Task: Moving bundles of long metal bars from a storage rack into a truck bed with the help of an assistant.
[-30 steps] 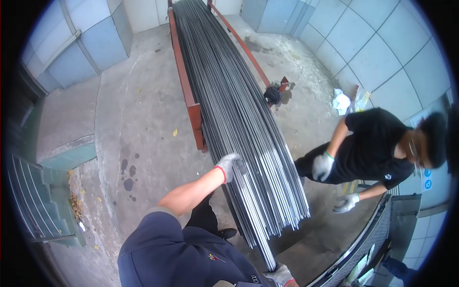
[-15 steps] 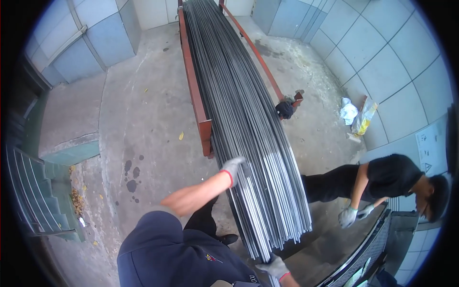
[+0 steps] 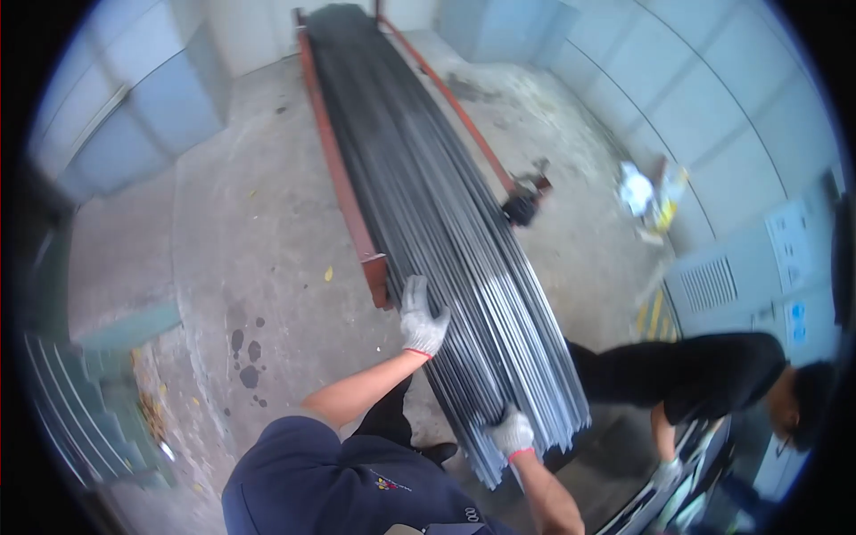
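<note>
A long bundle of thin grey metal rods [image 3: 446, 241] runs from the far end of the room toward me, its near ends uneven. My left hand [image 3: 422, 323], in a whitish work glove with a red cuff, lies on the bundle's left edge with thumb and fingers spread. Lower down, close to the near ends, my right hand [image 3: 513, 433] in a matching glove has its fingers curled over some rods. Blur and the hand itself hide how many rods it grips.
A red-brown steel rack [image 3: 346, 183] flanks the rods. To the right a co-worker in black [image 3: 687, 374] bends over a dark frame, a gloved hand on it. White and yellow bags [image 3: 637, 192] lie by the right wall. Green steps [image 3: 85, 392] stand at the left.
My right hand has moved up from the protruding rod ends onto the bundle, and those rods stick out less. My left hand has shifted to the bundle's left edge. The co-worker bends lower.
</note>
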A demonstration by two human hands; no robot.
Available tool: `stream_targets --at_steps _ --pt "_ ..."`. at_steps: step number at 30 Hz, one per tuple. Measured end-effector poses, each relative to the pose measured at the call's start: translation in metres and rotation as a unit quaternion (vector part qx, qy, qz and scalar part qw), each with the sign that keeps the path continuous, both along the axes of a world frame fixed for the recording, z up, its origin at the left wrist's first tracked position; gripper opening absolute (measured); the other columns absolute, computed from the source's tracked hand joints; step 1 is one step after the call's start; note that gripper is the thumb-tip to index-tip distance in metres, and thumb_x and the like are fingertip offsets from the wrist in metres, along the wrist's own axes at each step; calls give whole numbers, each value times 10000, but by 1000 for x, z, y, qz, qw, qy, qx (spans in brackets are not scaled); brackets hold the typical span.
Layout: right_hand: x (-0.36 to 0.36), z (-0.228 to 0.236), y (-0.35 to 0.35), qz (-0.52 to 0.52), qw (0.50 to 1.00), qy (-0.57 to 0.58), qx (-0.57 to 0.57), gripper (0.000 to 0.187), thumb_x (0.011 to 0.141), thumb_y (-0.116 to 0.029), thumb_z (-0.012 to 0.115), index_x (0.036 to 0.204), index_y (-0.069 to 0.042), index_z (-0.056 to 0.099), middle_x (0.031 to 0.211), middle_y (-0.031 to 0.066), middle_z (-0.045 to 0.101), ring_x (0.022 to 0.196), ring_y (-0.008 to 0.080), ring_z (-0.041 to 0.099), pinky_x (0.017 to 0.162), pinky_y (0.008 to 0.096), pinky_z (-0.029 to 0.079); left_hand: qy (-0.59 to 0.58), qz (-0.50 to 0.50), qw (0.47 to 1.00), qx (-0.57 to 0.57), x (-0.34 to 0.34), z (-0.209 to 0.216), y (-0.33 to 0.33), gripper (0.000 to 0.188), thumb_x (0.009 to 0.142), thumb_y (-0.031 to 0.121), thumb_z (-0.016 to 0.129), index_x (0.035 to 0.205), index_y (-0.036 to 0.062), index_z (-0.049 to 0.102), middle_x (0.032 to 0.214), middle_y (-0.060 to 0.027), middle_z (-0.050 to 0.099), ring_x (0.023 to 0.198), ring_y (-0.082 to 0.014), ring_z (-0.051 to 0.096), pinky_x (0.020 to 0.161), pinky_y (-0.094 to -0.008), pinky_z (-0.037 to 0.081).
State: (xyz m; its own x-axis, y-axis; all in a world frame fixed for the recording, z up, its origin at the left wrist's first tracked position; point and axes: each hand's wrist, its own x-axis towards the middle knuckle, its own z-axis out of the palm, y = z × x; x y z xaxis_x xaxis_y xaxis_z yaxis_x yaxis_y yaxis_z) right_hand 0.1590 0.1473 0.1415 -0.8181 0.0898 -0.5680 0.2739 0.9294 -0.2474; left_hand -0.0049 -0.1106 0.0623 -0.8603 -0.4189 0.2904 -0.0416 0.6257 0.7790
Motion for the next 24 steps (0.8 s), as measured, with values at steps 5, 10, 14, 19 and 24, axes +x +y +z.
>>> stream_targets --at_steps 5,10,14,19,24 --pt "-54 138 -2 -174 883 432 -57 281 896 -250 811 1083 -70 704 864 145 738 771 332 739 683 405 585 0 -243 970 30 28 11 56 712 856 132 746 1502 -17 486 1554 -226 475 1475 -366 444 1233 -446 352" --pt "51 118 9 -305 898 313 -51 366 932 -349 764 1146 -61 690 980 177 751 891 371 739 799 444 580 -7 -477 877 58 57 10 110 569 935 86 715 1467 -16 539 1474 -180 589 1385 -297 558 1169 -403 422" --pt "199 84 4 -558 779 282 -36 452 962 -462 701 1188 -70 696 1102 208 751 1034 401 719 891 465 559 -81 -623 773 92 102 6 151 406 960 127 701 1333 -24 648 1311 -202 687 1177 -323 689 1033 -405 525" --pt "355 71 -16 -713 620 325 -34 460 964 -462 704 1191 -62 712 1049 164 777 963 327 756 878 406 570 -101 -736 663 92 180 13 172 226 1009 110 661 1176 -34 712 1129 -171 756 1048 -289 726 971 -383 544" --pt "476 67 -36 -793 477 364 -109 439 955 -409 751 1186 -37 725 938 85 784 800 139 741 800 318 578 -194 -777 599 17 259 8 211 184 1012 114 665 1115 -26 727 1037 -135 768 971 -234 729 906 -351 551"
